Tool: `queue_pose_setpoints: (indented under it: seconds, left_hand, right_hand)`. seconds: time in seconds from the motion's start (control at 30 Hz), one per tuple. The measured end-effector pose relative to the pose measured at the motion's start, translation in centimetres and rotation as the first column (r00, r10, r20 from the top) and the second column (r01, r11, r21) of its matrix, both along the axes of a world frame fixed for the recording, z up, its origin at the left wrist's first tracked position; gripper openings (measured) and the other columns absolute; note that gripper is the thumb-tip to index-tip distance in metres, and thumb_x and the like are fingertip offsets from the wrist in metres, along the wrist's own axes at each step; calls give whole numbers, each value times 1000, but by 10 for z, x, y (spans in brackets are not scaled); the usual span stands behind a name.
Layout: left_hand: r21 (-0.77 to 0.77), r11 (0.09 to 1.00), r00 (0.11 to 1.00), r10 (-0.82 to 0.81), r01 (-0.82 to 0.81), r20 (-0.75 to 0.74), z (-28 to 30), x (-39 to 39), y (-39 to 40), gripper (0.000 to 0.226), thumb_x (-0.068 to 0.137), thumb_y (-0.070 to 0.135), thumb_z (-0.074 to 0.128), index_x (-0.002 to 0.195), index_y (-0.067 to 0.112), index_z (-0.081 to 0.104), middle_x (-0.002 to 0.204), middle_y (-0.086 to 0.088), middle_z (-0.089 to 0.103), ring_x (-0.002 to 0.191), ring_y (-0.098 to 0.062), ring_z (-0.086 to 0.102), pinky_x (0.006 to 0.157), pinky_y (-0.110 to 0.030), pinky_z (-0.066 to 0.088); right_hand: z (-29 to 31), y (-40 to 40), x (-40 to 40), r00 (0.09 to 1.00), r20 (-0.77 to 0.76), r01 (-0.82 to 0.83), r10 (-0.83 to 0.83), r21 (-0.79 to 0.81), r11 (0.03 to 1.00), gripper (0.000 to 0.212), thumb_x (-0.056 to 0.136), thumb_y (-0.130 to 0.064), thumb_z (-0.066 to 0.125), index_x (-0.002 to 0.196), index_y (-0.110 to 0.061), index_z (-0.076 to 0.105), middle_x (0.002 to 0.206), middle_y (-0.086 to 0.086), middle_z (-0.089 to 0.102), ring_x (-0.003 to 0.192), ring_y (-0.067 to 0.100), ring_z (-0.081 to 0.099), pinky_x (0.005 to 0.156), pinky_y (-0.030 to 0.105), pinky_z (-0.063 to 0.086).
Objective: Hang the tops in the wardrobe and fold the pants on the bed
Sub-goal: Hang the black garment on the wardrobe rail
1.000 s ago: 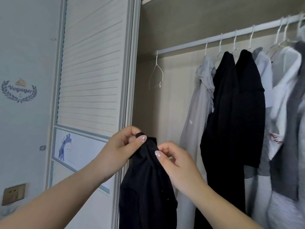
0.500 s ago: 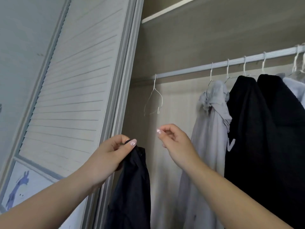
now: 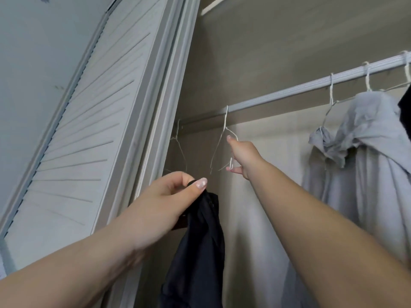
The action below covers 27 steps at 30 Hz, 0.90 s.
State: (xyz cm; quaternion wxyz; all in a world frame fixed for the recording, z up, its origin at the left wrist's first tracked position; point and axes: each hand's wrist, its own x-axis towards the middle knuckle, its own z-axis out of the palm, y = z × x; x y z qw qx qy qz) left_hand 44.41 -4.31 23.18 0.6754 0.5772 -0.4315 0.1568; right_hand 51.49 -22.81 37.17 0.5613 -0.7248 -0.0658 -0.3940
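Observation:
My left hand (image 3: pixel 164 203) pinches the top edge of a black top (image 3: pixel 200 252) between thumb and fingers; the cloth hangs straight down from it in front of the wardrobe opening. My right hand (image 3: pixel 242 156) is stretched up to an empty wire hanger (image 3: pixel 216 150) that hangs on the wardrobe rail (image 3: pixel 289 91). Its forefinger touches the hanger's upper right wire and its thumb lies at the lower right corner, both fingers held out straight. The rest of the right hand's fingers are hidden behind the hand.
A louvred sliding door (image 3: pixel 89 130) stands at the left, its frame close to my left hand. A second bare hanger (image 3: pixel 180 147) hangs beside the frame. A grey garment (image 3: pixel 367 152) and a black one (image 3: pixel 405 112) hang at the right on the same rail.
My right hand let go of the black top and rose up and away to the empty hanger. My left hand kept its hold on the top. The view tilted upward.

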Motion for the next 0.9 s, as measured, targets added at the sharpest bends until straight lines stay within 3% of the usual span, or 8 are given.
queue_pose_setpoints:
  seconds: [0.07,0.2,0.33,0.43,0.6,0.7,0.8,0.9]
  left_hand:
    - [-18,1000,1000,-18,18,13,0,3,-1,28,79,41,62,70,16,56,65,-1,58,57,-9,55,54,-16,47]
    - [-43,996,997,-70,72,37,0,7,-1,26,74,43,63,70,17,58,70,-3,63,64,-12,59,61,-19,50]
    - [-34,997,997,-73,74,36,-3,7,1,24,74,40,63,71,17,59,68,-3,64,62,-11,59,61,-18,50]
    - [-35,995,996,-89,90,21,-4,7,2,25,78,36,62,76,11,57,68,-4,63,62,-11,59,60,-19,50]
    - [6,996,996,-86,86,-15,-8,7,6,37,81,35,61,87,-1,59,78,-10,66,75,-16,63,75,-25,55]
    - [49,996,997,-66,68,-35,-18,0,10,28,83,32,62,86,4,61,77,-8,66,74,-14,62,77,-27,56]
    - [98,995,999,-11,14,-38,-34,-12,18,15,89,23,61,83,9,61,75,-6,65,73,-16,61,86,-39,52]
    - [137,990,998,-21,28,-53,-47,-28,27,14,90,22,62,84,10,61,77,-10,62,74,-18,58,81,-38,49]
  right_hand:
    - [2,3,20,999,22,-47,46,23,999,31,97,-39,45,109,-13,56,105,2,58,99,18,57,73,38,54]
    - [4,13,42,989,145,-31,26,37,999,43,102,-36,32,92,-12,65,76,-1,60,74,14,56,78,37,50]
    - [5,19,49,954,268,161,-131,-93,983,44,103,-34,28,87,-15,64,69,-6,57,67,9,50,58,24,37]
    - [5,19,44,938,317,190,-141,-130,973,41,103,-34,29,89,-16,63,71,-7,57,67,6,49,56,22,33]
    - [-10,18,15,923,361,218,-134,-202,955,35,102,-35,34,88,-20,63,72,-11,58,70,3,50,59,23,35]
    - [-24,6,-21,883,430,303,-186,-222,927,37,101,-33,38,73,-26,62,68,-12,58,65,5,50,62,26,38]
    - [-31,-2,-63,843,467,411,-267,-240,879,44,101,-32,37,62,-26,57,65,-10,57,64,5,51,58,18,37]
    - [-37,2,-94,834,460,438,-304,-216,873,46,101,-33,37,60,-24,56,63,-9,57,62,4,51,60,16,37]
